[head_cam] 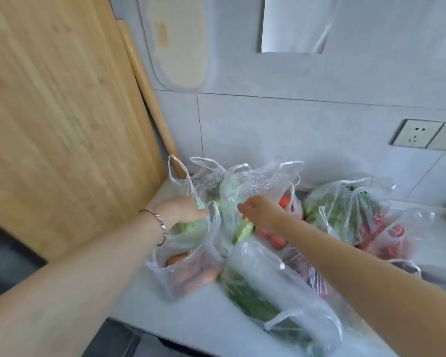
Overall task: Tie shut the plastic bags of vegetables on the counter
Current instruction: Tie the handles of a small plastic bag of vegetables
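On grey counter (196, 320), left hand (186, 211) and right hand (262, 213) are flanking clear plastic bag of greens (232, 197), probably to gather its handles; right fingers (242, 209) are pinching the plastic, left fingers are hidden, so I cannot tell.

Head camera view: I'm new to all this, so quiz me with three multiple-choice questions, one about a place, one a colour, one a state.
1. Where is the wooden cutting board relative to the bag of carrots?
A. Flat under it.
B. Upright to its left.
C. On top of it.

2. What colour are the carrots?
A. Purple.
B. White.
C. Orange.

3. The handles of the bag of greens between the left hand and the right hand are:
A. Knotted together.
B. Loose and untied.
C. Cut off.

Answers: 1 B, the board stands tall at the left; 2 C, orange shows through the plastic; 3 B, the handles stick up apart.
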